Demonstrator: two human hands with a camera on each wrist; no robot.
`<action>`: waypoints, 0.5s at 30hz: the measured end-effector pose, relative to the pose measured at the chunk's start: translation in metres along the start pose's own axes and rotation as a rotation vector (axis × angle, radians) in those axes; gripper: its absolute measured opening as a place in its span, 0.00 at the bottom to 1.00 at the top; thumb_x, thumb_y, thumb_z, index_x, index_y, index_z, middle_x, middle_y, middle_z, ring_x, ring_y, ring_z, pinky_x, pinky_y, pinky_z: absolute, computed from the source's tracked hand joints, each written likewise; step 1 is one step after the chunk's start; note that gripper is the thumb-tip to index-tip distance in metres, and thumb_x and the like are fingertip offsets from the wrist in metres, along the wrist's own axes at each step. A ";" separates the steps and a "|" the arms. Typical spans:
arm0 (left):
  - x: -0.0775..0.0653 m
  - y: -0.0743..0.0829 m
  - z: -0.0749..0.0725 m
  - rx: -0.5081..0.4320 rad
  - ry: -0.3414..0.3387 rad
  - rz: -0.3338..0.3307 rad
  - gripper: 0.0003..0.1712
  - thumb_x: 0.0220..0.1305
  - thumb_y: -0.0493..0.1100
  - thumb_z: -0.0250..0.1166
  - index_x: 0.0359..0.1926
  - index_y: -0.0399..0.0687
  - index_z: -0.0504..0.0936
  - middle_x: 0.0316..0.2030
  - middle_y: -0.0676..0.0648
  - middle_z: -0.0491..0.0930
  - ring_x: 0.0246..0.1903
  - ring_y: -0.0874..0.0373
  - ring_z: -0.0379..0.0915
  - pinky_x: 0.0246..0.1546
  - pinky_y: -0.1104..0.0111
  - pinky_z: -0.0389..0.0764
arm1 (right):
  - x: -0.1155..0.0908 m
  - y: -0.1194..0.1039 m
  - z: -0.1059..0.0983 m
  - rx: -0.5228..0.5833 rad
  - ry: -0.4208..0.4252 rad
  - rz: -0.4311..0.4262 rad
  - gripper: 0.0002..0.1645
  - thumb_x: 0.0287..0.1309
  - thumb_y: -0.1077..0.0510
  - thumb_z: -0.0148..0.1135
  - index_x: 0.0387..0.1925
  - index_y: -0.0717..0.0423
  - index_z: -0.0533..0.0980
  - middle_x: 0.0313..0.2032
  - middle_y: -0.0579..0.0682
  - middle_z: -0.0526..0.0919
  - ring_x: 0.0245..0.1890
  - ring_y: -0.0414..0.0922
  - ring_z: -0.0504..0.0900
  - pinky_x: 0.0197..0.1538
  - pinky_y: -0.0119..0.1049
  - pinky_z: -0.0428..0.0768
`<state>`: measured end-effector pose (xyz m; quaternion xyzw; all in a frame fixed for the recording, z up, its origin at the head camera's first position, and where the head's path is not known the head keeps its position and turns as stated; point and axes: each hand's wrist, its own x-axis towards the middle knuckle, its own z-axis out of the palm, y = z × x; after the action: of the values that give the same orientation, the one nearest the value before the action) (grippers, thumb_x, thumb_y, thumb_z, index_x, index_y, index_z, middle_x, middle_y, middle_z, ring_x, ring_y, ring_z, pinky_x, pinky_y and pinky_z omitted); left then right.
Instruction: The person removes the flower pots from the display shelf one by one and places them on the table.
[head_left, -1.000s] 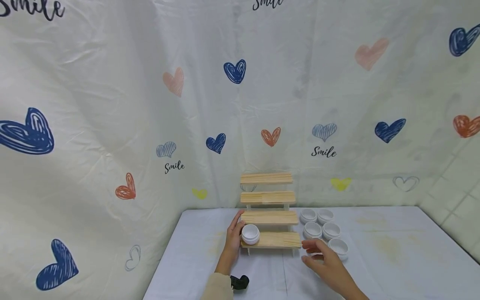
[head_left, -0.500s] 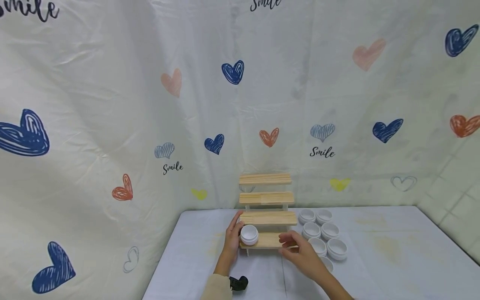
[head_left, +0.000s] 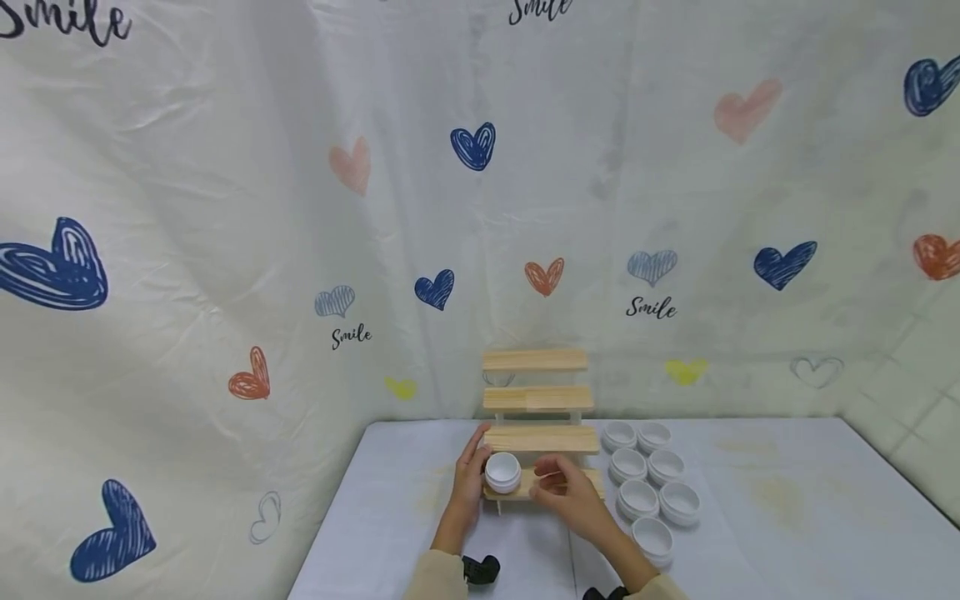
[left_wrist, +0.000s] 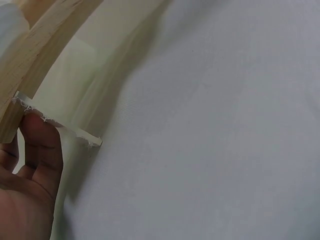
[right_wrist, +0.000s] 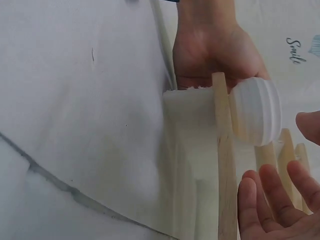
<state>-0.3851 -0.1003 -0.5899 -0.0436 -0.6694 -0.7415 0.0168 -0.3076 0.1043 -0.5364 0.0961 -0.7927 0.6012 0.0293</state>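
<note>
A tiered wooden display stand (head_left: 542, 437) with pale boards and whitish supports stands on the table in the head view. At the left end of its lowest board sits a small white bowl (head_left: 502, 472), whose ribbed side shows in the right wrist view. My left hand (head_left: 468, 479) grips the stand's left end beside the bowl; its curled fingers (left_wrist: 42, 132) touch the board's underside by the support in the left wrist view. Over the same board, right of the bowl, my right hand (head_left: 566, 497) has its fingers parted, with a gap to the bowl (right_wrist: 257, 111).
Several white bowls (head_left: 638, 500) stand in two columns to the right of the stand on the white-covered table (head_left: 750, 533). Behind the table hangs a white curtain (head_left: 420, 208) printed with hearts.
My right hand has moved left from near the loose bowls to the lowest board, close to the bowl there. The left hand has kept its place at the stand.
</note>
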 end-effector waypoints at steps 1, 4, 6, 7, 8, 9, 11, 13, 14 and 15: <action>0.000 0.001 0.001 -0.005 -0.009 -0.005 0.30 0.77 0.53 0.55 0.77 0.59 0.66 0.52 0.51 0.82 0.54 0.62 0.72 0.57 0.66 0.70 | 0.001 0.000 0.001 0.008 0.004 0.001 0.26 0.57 0.62 0.73 0.56 0.64 0.75 0.50 0.59 0.82 0.48 0.53 0.83 0.52 0.41 0.80; -0.002 0.004 0.005 -0.005 -0.023 -0.002 0.31 0.78 0.52 0.54 0.77 0.57 0.65 0.50 0.52 0.82 0.53 0.63 0.72 0.57 0.67 0.69 | 0.005 0.001 0.003 0.007 0.007 -0.016 0.26 0.57 0.63 0.73 0.56 0.64 0.75 0.51 0.61 0.82 0.49 0.53 0.83 0.52 0.41 0.81; -0.001 0.005 0.006 -0.002 -0.030 0.004 0.31 0.78 0.52 0.54 0.78 0.56 0.64 0.45 0.54 0.83 0.51 0.63 0.73 0.56 0.66 0.69 | 0.008 0.001 0.004 0.003 0.002 -0.035 0.26 0.58 0.63 0.73 0.56 0.63 0.75 0.52 0.62 0.81 0.49 0.54 0.83 0.52 0.40 0.82; 0.002 0.001 0.007 0.000 -0.027 0.011 0.31 0.78 0.53 0.53 0.78 0.56 0.64 0.44 0.55 0.84 0.51 0.63 0.74 0.57 0.65 0.69 | 0.009 0.001 0.005 0.000 0.002 -0.041 0.26 0.57 0.63 0.73 0.56 0.63 0.75 0.53 0.62 0.81 0.49 0.54 0.83 0.50 0.37 0.82; 0.002 0.000 0.008 0.006 -0.026 0.022 0.31 0.78 0.54 0.53 0.78 0.57 0.64 0.44 0.56 0.84 0.51 0.63 0.74 0.57 0.65 0.69 | 0.010 0.001 0.006 -0.002 0.004 -0.049 0.26 0.57 0.62 0.73 0.56 0.62 0.76 0.53 0.62 0.81 0.48 0.53 0.83 0.49 0.35 0.82; 0.002 -0.001 0.008 0.007 -0.023 0.023 0.31 0.78 0.55 0.53 0.78 0.59 0.64 0.44 0.56 0.84 0.51 0.63 0.74 0.58 0.64 0.69 | 0.012 0.001 0.008 0.001 0.004 -0.055 0.26 0.57 0.62 0.74 0.56 0.63 0.76 0.52 0.62 0.81 0.48 0.54 0.83 0.48 0.34 0.82; 0.002 -0.003 0.006 0.009 -0.011 0.021 0.30 0.77 0.55 0.54 0.77 0.61 0.66 0.45 0.55 0.84 0.53 0.62 0.73 0.60 0.62 0.68 | 0.013 0.001 0.012 0.000 -0.007 -0.070 0.27 0.56 0.62 0.74 0.56 0.63 0.76 0.52 0.62 0.82 0.47 0.53 0.83 0.45 0.31 0.81; 0.001 -0.004 0.004 0.013 0.002 0.019 0.30 0.77 0.55 0.54 0.76 0.62 0.67 0.47 0.53 0.83 0.55 0.61 0.72 0.62 0.59 0.66 | 0.015 0.002 0.017 0.003 -0.025 -0.076 0.29 0.56 0.61 0.75 0.57 0.63 0.75 0.52 0.61 0.82 0.47 0.53 0.83 0.43 0.30 0.80; 0.001 -0.005 0.004 0.015 0.005 0.019 0.29 0.77 0.55 0.54 0.76 0.63 0.67 0.50 0.53 0.82 0.57 0.61 0.70 0.63 0.58 0.66 | 0.016 0.003 0.018 0.008 -0.032 -0.080 0.29 0.55 0.61 0.75 0.57 0.63 0.75 0.52 0.60 0.82 0.46 0.53 0.83 0.43 0.30 0.80; 0.000 -0.005 0.003 0.013 0.010 0.015 0.29 0.77 0.55 0.54 0.75 0.65 0.68 0.52 0.51 0.82 0.57 0.60 0.69 0.64 0.57 0.65 | 0.017 0.003 0.020 0.011 -0.041 -0.080 0.30 0.55 0.60 0.76 0.58 0.63 0.75 0.51 0.60 0.83 0.46 0.53 0.82 0.42 0.30 0.80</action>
<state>-0.3859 -0.0967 -0.5950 -0.0449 -0.6738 -0.7371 0.0258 -0.3232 0.0841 -0.5422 0.1399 -0.7853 0.6020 0.0366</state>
